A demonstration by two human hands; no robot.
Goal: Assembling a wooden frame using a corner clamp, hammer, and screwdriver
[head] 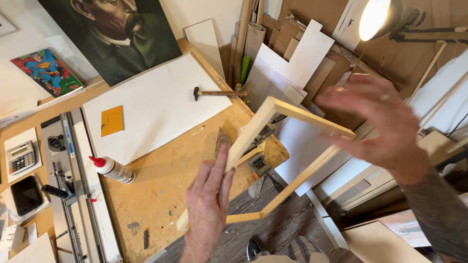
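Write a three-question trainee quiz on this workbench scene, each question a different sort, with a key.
1. True or false: the left hand touches the wooden frame.
2. What lies on the white board near its far edge? A) hammer B) saw C) pliers
3. Fill in: the glue bottle has a ___ cap.

Key: 1 true. 2 A. 3 red. The right hand is blurred at the frame's far corner; its contact is unclear.
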